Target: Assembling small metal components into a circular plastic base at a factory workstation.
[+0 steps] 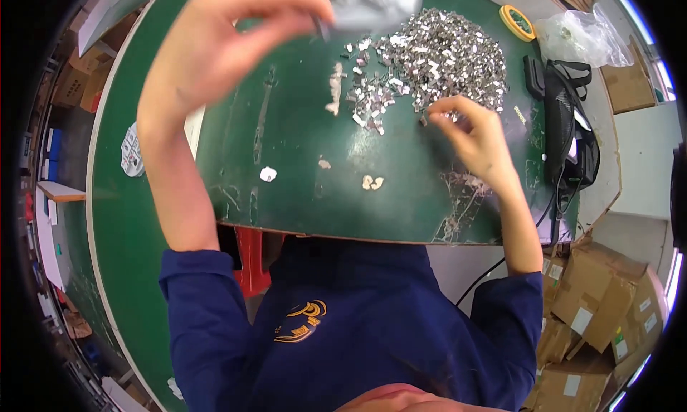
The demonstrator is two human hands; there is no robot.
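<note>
A heap of small shiny metal pieces (458, 57) lies on the green tabletop (300, 204), with a looser patch of the same pieces (372, 100) at its near left. My right hand (472, 136) is at the heap's near edge, thumb and forefinger pinched on a small metal piece (423, 121). Raised at the upper left, my left hand (222, 54) is blurred. Its fingertips are closed on a small dark piece (322, 30), right beside a smooth grey object (376, 4) cut off by the top edge; I cannot make out its kind.
A yellow tape roll (517, 23), a clear plastic bag (583, 40) and a black mesh bag (572, 125) with a cable lie at the right. Whitish lumps (268, 173) dot the table. Cardboard boxes (597, 304) are piled at the lower right; a red stool (250, 262) stands under the edge.
</note>
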